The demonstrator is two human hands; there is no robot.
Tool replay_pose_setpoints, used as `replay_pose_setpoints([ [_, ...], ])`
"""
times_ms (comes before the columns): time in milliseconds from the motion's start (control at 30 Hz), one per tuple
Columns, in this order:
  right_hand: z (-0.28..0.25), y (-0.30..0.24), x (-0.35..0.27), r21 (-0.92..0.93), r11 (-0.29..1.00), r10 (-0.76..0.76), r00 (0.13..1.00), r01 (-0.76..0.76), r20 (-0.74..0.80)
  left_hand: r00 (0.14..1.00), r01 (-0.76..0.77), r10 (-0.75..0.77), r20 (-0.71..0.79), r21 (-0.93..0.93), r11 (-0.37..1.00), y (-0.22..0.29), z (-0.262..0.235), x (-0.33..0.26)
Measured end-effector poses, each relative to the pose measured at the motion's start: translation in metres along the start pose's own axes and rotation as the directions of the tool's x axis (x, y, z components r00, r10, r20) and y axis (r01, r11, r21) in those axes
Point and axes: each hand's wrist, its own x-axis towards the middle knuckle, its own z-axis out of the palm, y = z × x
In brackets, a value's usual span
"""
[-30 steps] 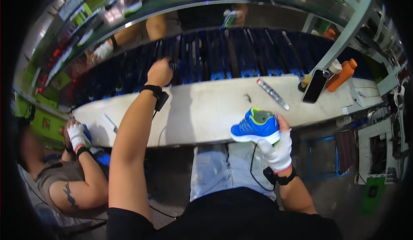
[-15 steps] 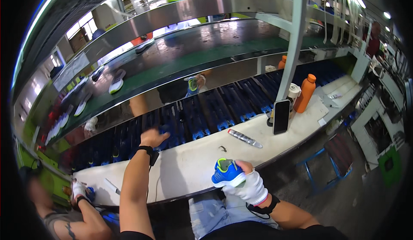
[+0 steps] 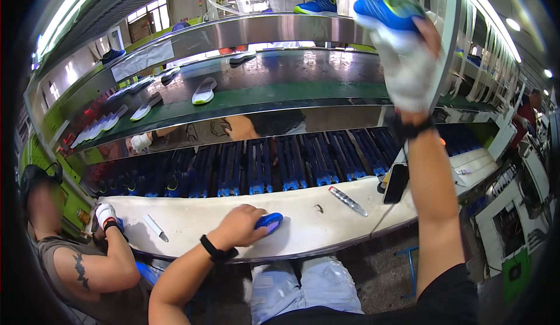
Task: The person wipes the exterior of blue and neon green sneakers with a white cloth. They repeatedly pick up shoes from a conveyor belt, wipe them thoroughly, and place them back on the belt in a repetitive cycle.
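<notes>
Well, the white bench (image 3: pixel 201 215) is stretching wide; above its right part your gloved right hand (image 3: pixel 406 62) is gripping a blue shoe (image 3: pixel 379 11), while near the bench's middle your bare left hand (image 3: pixel 238 226) is pinching a small blue piece (image 3: pixel 270 222).

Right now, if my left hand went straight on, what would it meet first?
Your left hand would first meet the blue item right at its fingers, apparently in contact; whether it's gripped is unclear.
</notes>
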Motion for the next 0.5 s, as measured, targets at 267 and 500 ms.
replay_pose_setpoints([
  [267, 0.092, -0.019, -0.023, -0.182, 0.981, 0.132, 0.465, 0.065, 0.875, 0.99, 0.112, -0.128, 0.056, 0.223, 0.968, 0.015, 0.054, 0.016],
  [500, 0.157, -0.103, -0.137, 0.129, 0.965, -0.046, 0.338, -0.228, 0.94, 0.884, -0.274, 0.131, -0.449, -0.27, 0.923, 0.086, 0.045, 0.021],
])
